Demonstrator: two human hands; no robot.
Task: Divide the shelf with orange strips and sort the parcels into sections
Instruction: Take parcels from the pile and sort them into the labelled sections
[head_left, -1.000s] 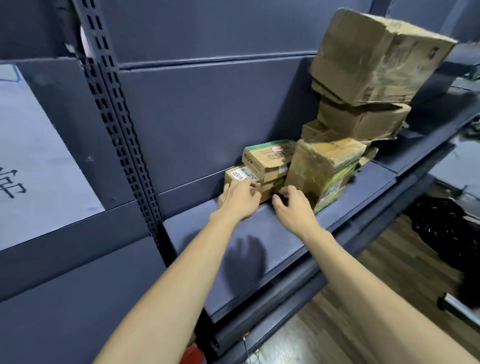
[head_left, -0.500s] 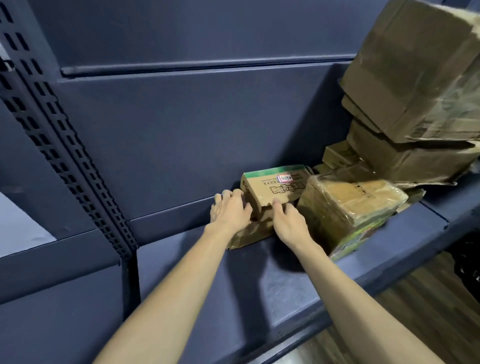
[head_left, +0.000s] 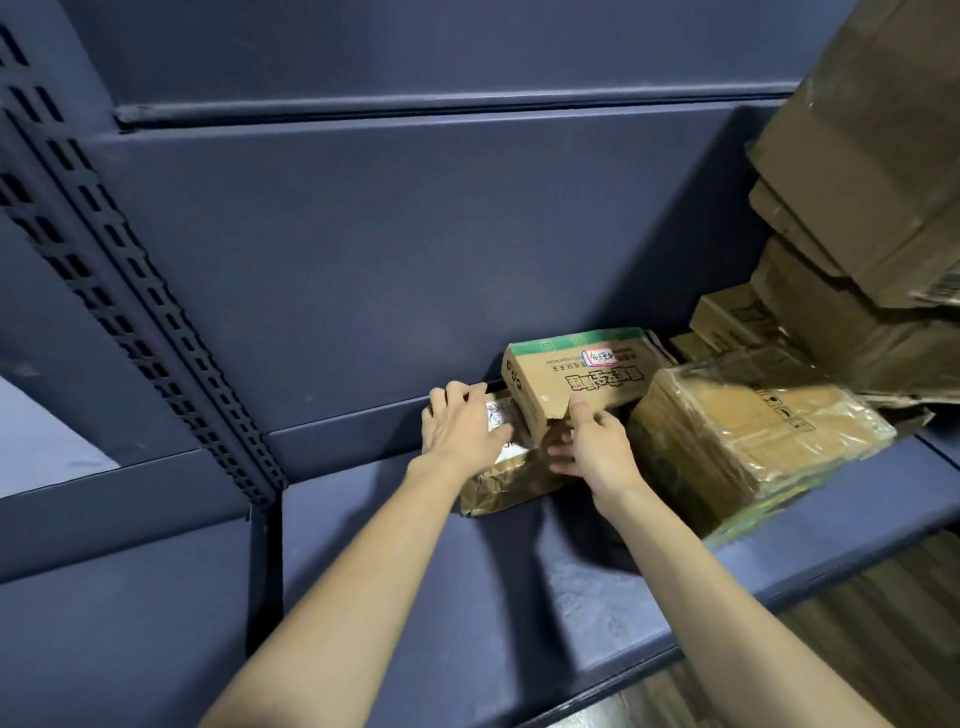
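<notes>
While both hands (head_left: 465, 434) (head_left: 597, 447) grip stacked parcels (head_left: 571, 374), wrapped pkg (head_left: 748, 441) crowds right, boxes (head_left: 862, 171) behind.

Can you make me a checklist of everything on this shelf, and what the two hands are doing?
Surface: dark blue metal shelf, bare at its left and front.
Job's things: green-edged box tilted atop a flat brown parcel; plastic-wrapped parcel beside them; stack of big cardboard boxes at right. Orange strips: nothing seen.
Clutter: nothing seen.
Hands: left hand lies on the flat brown parcel, fingers curled over its far edge; right hand holds the green-edged box's front corner, thumb on top.
Cables: nothing seen.
Surroundings: slotted upright post at left; wooden floor below.
</notes>
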